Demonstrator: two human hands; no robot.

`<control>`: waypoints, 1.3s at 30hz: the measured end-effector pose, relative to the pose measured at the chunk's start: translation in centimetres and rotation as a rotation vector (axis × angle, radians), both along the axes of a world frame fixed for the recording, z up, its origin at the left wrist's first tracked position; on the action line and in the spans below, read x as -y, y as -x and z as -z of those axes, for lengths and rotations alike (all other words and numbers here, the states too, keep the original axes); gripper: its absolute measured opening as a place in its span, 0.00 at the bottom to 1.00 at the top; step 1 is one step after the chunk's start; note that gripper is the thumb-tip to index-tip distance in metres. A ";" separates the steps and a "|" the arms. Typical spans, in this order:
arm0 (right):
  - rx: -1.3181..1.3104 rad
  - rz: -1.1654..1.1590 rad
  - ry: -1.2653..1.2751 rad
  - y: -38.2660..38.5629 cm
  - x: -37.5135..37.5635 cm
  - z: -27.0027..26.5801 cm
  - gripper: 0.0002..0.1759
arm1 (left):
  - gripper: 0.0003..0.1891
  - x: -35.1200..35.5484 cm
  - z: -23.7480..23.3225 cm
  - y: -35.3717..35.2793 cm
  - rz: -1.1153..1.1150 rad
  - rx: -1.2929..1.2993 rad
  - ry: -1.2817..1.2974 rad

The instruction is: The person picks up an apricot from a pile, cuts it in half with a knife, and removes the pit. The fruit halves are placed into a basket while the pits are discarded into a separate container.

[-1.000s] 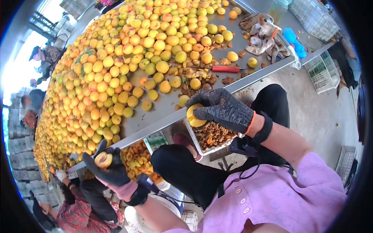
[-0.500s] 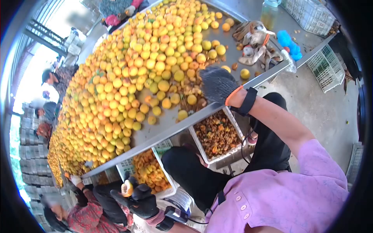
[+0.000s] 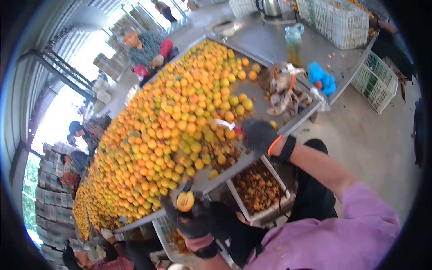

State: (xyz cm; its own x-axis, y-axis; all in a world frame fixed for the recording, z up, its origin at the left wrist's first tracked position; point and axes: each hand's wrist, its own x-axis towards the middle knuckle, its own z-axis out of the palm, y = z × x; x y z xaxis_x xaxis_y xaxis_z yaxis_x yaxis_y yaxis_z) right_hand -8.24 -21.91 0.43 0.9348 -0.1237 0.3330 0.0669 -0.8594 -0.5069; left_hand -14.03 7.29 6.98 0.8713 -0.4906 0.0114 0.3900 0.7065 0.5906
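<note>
My left hand [image 3: 191,218], in a dark glove, holds a cut apricot [image 3: 185,201] with its inner side showing, just in front of the table edge. My right hand [image 3: 258,136], in a dark glove with an orange cuff, is closed around a knife with a red handle [image 3: 238,130]. The knife's pale blade [image 3: 223,123] points left over the fruit. A large heap of yellow-orange apricots [image 3: 180,117] covers the metal table beyond both hands.
Below the table edge [image 3: 229,173] stand a crate of dark scraps [image 3: 258,186] and a crate of orange fruit [image 3: 180,243]. Gloves [image 3: 283,87], a blue bag [image 3: 321,78] and a bottle [image 3: 294,45] lie or stand at the right. Co-workers [image 3: 146,51] sit around the table.
My left hand has risen from above the fruit crate to near the table edge with the cut apricot. The knife now shows in my right hand. The head view has shifted.
</note>
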 end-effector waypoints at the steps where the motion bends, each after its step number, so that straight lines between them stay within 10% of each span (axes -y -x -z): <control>1: 0.071 0.000 -0.075 1.8 0.3 -1.9 0.11 | 0.34 2.7 -0.6 1.0 -0.229 -0.119 -0.115; 4: 0.023 -0.087 -0.330 7.0 0.6 -4.5 0.15 | 0.33 8.1 -0.6 2.8 -0.435 -0.180 -0.245; 6: 0.286 -0.174 -0.353 10.1 0.8 -4.8 0.14 | 0.29 6.5 2.8 2.8 -0.135 -0.073 -0.249; 8: 0.112 -0.186 -0.709 14.6 0.4 -6.9 0.13 | 0.27 9.2 2.2 4.6 -0.378 0.145 -0.407; 9: -0.042 -0.207 -1.067 16.4 -0.1 -7.2 0.12 | 0.37 8.2 3.9 4.2 -0.420 0.931 -0.858; 13: 0.147 -0.264 -1.425 18.9 -2.1 -4.5 0.13 | 0.39 8.5 4.6 5.3 -0.306 1.038 -0.777; 19: 0.245 -0.242 -0.731 20.7 -3.5 -4.8 0.14 | 0.30 6.8 4.3 6.9 -0.265 1.121 -1.172; 25: 0.406 -0.235 -0.480 20.1 -5.6 -4.4 0.14 | 0.35 7.6 5.6 7.0 -0.540 1.146 -0.785; 28: 0.470 -0.350 -0.502 19.5 -6.5 -2.0 0.23 | 0.36 7.0 6.5 7.2 -0.541 1.068 -0.782; 39: 0.109 -0.234 -0.895 20.0 -5.4 -3.5 0.10 | 0.22 6.0 4.9 7.8 -0.276 0.861 -0.918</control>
State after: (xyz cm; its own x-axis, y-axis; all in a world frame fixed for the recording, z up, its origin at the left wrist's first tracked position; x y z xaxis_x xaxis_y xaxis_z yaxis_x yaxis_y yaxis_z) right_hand -28.28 -16.50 3.98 0.9376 -0.1889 0.2919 0.2751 -0.1104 -0.9550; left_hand -21.87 1.29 2.13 0.8250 -0.4238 0.3739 -0.4507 -0.0941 0.8877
